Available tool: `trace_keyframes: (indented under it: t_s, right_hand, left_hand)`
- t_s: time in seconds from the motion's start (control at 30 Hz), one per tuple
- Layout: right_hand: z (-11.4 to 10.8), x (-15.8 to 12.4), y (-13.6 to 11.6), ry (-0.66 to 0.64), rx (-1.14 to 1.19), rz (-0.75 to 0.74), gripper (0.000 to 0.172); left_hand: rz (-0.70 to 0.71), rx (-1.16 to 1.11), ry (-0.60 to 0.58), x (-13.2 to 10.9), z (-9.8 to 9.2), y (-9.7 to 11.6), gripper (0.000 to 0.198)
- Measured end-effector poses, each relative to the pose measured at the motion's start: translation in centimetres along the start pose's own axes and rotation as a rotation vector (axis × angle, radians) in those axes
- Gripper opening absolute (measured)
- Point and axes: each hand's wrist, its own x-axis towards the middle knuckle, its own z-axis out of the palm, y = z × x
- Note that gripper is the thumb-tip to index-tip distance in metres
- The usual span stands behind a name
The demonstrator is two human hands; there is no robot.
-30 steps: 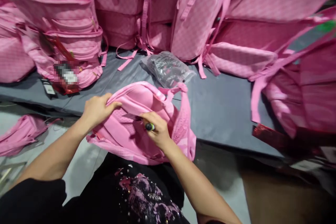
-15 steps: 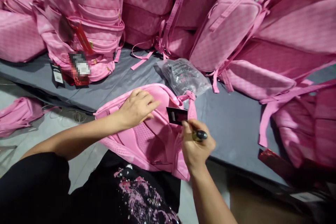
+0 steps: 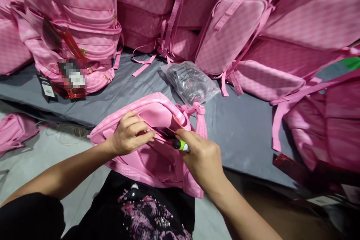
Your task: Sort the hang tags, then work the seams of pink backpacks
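Note:
A pink backpack lies back-side up at the near edge of the grey table, against my body. My left hand has its fingers curled and pinches the fabric near the bag's top. My right hand is closed round a small green-and-black tool, its tip pointing into the bag just beside my left fingers. The black tag seen earlier is hidden.
Pink backpacks are piled along the back and right, one at the left with red and black hang tags. A clear plastic bag of small dark items lies behind the backpack. Another pink bag lies on the floor at left.
My right hand held a black tag beside the bag half a second ago; it has moved left to the bag's top with the tool. My left hand went from lying flat to pinching.

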Motion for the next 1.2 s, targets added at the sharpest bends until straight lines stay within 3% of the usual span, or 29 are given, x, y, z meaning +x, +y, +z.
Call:
trace_keyframes:
  t_s: [0.13,0.23,0.33,0.4,0.6,0.8,0.9,1.1,1.2]
  right_hand:
    - [0.9,1.9,-1.2,-0.272,-0.074,-0.024,0.023]
    - [1.5,4.0,-1.6,-0.436,-0.094,-0.005,0.016]
    - [1.8,4.8,-1.3,-0.492,-0.013,-0.05,0.017]
    - [1.8,4.4,-1.0,-0.487,0.006,-0.046,0.018]
    - [2.3,2.9,-1.3,-0.376,0.119,0.179,0.028]
    - [1.4,5.2,-2.6,-0.605,-0.077,-0.056,0.019]
    - [0.5,5.3,-2.8,-0.648,-0.163,-0.078,0.02]
    - [1.0,5.8,-3.2,-0.389,0.008,0.03,0.028]
    - [2.4,8.1,-4.2,-0.374,0.083,-0.022,0.028]
  left_hand:
    - [-0.016,-0.034,-0.005,-0.2,-1.1,0.3,0.022]
    - [-0.351,0.053,-0.059,-0.7,-2.3,-0.2,0.041]
    - [-0.633,0.069,-0.25,-1.1,-3.0,-1.0,0.061]
    - [-0.626,0.05,-0.315,-1.4,-3.0,-1.4,0.064]
    - [-0.552,0.108,-0.219,-1.8,-2.5,-1.3,0.058]
    - [-0.526,0.122,-0.205,-2.0,-2.5,-1.4,0.057]
    - [-0.518,0.141,-0.204,-2.0,-2.5,-1.3,0.058]
    - [-0.503,0.144,-0.197,-2.4,-2.2,-1.8,0.056]
    - [-0.534,0.095,-0.221,-2.7,-2.1,-2.6,0.05]
